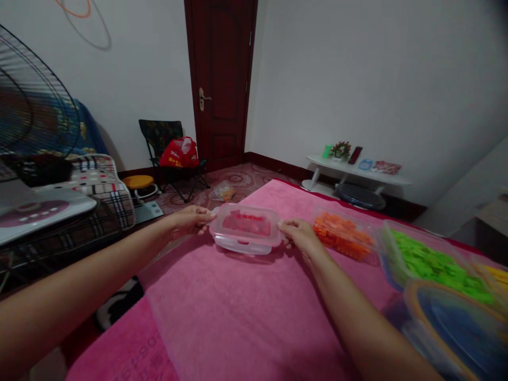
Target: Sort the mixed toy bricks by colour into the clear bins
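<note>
While the left hand is gripping the left edge of the lidded clear box of red pieces on the pink cloth, the right hand is clasping its right edge, just beside the orange-filled box.

We see a pink cloth, a clear box of red pieces, then orange pieces, bright green pieces, yellow pieces, a blue lid rimmed in orange, a dark red door, a red bag and a blanket checked white, black and red.
</note>
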Available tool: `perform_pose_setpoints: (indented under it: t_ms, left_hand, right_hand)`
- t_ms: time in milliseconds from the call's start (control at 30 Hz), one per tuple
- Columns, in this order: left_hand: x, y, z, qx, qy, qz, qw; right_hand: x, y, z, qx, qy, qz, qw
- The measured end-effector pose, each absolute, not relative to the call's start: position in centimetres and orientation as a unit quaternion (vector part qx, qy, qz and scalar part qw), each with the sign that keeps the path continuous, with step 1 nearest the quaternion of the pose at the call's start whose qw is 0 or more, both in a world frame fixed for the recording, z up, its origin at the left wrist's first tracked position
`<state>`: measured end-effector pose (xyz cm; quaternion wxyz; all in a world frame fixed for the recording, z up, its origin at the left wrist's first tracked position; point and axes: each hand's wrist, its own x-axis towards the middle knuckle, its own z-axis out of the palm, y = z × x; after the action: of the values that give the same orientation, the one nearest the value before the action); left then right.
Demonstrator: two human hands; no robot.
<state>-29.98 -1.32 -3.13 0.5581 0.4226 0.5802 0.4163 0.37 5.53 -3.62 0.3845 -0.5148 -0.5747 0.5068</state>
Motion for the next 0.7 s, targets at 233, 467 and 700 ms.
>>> perform_pose_setpoints:
  t_ms: [233, 467, 700]
  left_hand:
    - [-29.5, -2.2, -3.5, 0.338, 0.564, 0.439, 0.613]
    - [-29.1, -2.4, -3.2, 0.307, 0.59, 0.47, 0.58]
    - [-29.5, -2.6, -3.5, 0.332, 0.57, 0.472, 0.585]
  right_hand:
    - [0.5, 6.1, -3.9, -0.509, -0.563, 0.51, 0.404]
    - [0.0, 6.1, -4.8, -0.499, -0.623, 0.439, 0.413]
    - [0.3, 6.4, -6.0, -0.485, -0.717, 0.287, 0.41]
